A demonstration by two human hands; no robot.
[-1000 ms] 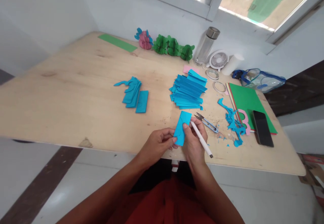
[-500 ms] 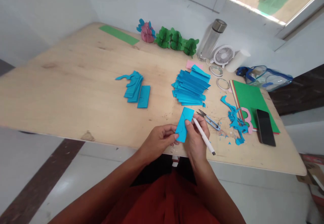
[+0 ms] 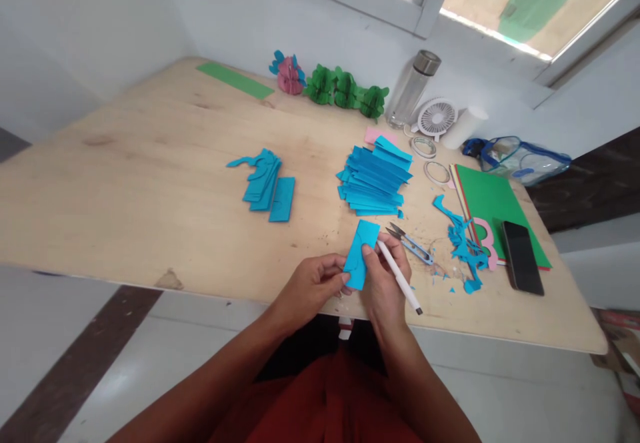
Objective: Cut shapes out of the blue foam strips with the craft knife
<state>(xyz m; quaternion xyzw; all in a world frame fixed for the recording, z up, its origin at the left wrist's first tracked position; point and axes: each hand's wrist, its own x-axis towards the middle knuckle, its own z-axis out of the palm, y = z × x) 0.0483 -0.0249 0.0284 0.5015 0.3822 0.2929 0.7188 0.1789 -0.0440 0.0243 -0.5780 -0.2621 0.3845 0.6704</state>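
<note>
Both hands hold one blue paper piece point(image 3: 361, 246) with a curved pen line on it, just above the table's front edge. My left hand point(image 3: 317, 283) pinches its lower left corner. The thumb of my right hand point(image 3: 387, 279) presses on its right edge, and a white pen point(image 3: 400, 278) is tucked in the same hand, its dark end pointing down and right. Thread snips point(image 3: 413, 245) lie beside the right hand. Beyond the piece spreads a pile of folded blue paper strips point(image 3: 375, 179); to the left lie overlapping blue pieces point(image 3: 263, 183) and a single marked blue piece point(image 3: 283, 199).
Blue paper scraps point(image 3: 463, 239), a pink cutout point(image 3: 484, 239), a phone point(image 3: 521, 257) and green paper point(image 3: 493, 196) lie at right. Tape rolls point(image 3: 424, 147), a bottle point(image 3: 413, 93), a small fan point(image 3: 437, 118) and green paper ornaments point(image 3: 345, 89) stand along the wall.
The whole scene sits slightly lower in view as the head camera shifts. Both hands keep the same hold on the blue paper piece and the pen.
</note>
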